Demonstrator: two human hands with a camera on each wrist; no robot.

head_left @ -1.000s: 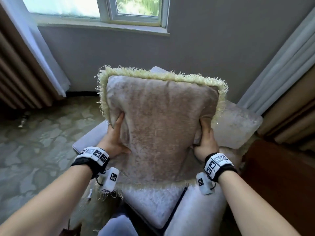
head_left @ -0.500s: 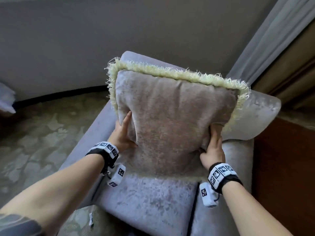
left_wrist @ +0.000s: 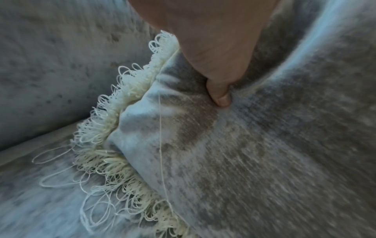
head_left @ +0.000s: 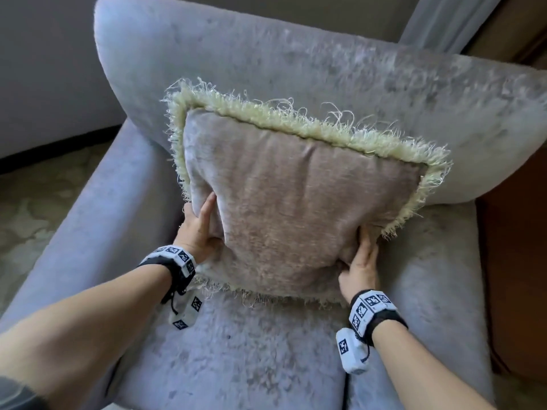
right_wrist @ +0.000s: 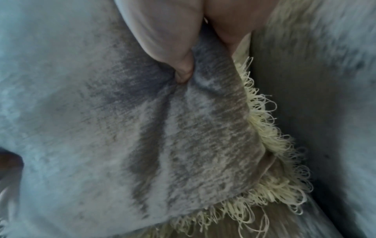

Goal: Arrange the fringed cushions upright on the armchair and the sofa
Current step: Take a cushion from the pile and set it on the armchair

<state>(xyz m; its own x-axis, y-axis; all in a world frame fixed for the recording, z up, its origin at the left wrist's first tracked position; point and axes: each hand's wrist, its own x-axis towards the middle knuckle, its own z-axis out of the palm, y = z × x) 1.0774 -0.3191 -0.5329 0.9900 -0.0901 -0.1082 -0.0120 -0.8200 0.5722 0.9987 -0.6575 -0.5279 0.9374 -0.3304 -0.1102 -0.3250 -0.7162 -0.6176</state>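
A beige velvet cushion (head_left: 296,208) with a pale yellow fringe stands upright on the grey armchair (head_left: 266,63), its lower edge on the seat and its top leaning toward the backrest. My left hand (head_left: 198,229) grips its left side, the thumb pressed into the front face (left_wrist: 220,98). My right hand (head_left: 359,261) grips the lower right side, its thumb (right_wrist: 183,72) dug into the fabric while the fingers sit hidden behind the cushion. The cushion (left_wrist: 264,153) and its looped fringe (right_wrist: 264,128) fill both wrist views.
The armchair's left armrest (head_left: 97,208) and right armrest (head_left: 438,291) flank the seat (head_left: 236,350). A brown wooden surface (head_left: 515,261) stands close on the right. Patterned floor (head_left: 26,208), a grey wall (head_left: 44,69) and a curtain (head_left: 438,22) lie behind.
Both hands have carried the cushion down from mid-air onto the armchair seat and against the backrest. The view has dropped closer to the chair, and the window is out of sight.
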